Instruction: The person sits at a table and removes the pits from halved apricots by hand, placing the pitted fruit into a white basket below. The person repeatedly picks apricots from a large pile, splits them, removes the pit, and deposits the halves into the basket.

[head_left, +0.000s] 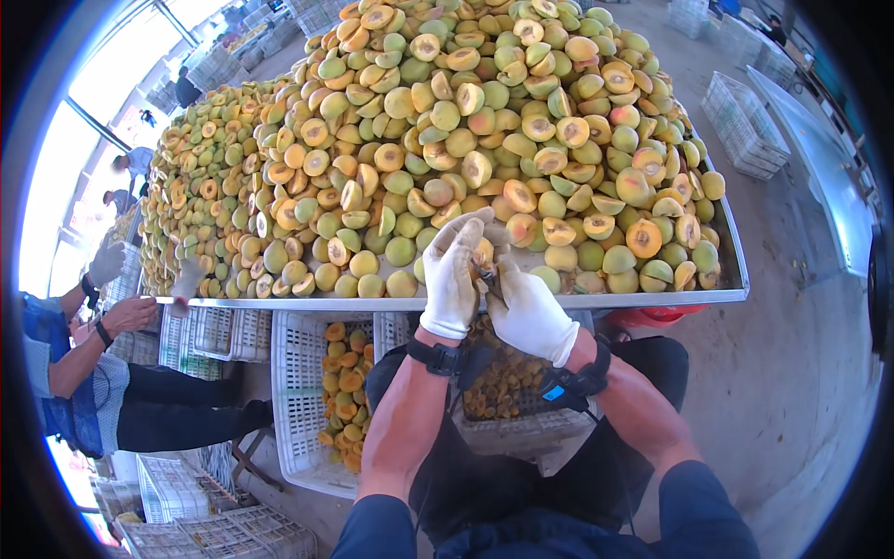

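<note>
In white gloves, my left hand [452,275] and my right hand [521,312] meet just above the front rim of a metal table [652,300]. My left hand grips a cut peach piece [482,250], partly hidden by fingers. My right hand holds a small dark metal tool [485,276] against it. Behind my hands, a large heap of halved and whole yellow-green peaches [400,140] covers the table. Below, at left, a white crate [298,410] holds orange halves [346,396]; between my legs another container holds brownish pits or scraps [498,391].
At left, another person [93,373] works with both hands at the table edge; more people [135,163] stand farther back. Stacked crates [223,531] sit at lower left. A white crate [745,126] and a long pale panel [819,177] are at right. A red container [656,317] shows under the table.
</note>
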A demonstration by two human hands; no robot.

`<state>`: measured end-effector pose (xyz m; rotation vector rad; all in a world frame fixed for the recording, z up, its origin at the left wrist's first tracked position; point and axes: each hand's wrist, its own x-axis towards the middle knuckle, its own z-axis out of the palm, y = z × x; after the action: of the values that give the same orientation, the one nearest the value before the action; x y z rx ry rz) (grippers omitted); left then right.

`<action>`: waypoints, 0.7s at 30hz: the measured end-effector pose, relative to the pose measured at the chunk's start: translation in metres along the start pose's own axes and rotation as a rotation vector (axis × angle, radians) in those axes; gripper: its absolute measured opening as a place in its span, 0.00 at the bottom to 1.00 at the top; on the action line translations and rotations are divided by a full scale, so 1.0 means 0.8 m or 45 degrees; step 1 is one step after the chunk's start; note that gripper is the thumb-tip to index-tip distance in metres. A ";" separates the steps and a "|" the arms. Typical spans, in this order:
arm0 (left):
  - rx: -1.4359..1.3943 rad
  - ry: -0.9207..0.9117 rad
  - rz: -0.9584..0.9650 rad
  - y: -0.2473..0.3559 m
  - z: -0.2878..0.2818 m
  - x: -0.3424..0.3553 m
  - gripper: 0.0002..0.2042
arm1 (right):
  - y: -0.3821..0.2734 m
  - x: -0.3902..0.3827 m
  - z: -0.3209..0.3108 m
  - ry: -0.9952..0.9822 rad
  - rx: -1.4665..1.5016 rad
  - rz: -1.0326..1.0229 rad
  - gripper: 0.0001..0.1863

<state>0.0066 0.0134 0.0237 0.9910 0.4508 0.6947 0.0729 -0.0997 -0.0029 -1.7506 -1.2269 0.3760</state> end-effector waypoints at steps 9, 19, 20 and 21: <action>-0.154 -0.096 -0.076 0.007 -0.021 -0.006 0.15 | -0.016 -0.002 -0.004 -0.180 0.228 0.014 0.14; -0.205 -0.004 -0.177 -0.003 -0.017 -0.008 0.14 | -0.005 -0.004 -0.015 -0.341 -0.053 0.016 0.13; -0.185 -0.065 -0.150 -0.005 -0.016 -0.008 0.14 | 0.003 -0.007 -0.012 -0.329 -0.009 -0.029 0.13; -0.165 -0.128 -0.123 -0.008 -0.019 -0.006 0.14 | 0.016 -0.012 -0.007 -0.315 0.035 -0.073 0.14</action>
<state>-0.0042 0.0167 0.0112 0.8718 0.3585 0.5774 0.0800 -0.1115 -0.0126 -1.6774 -1.4364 0.5869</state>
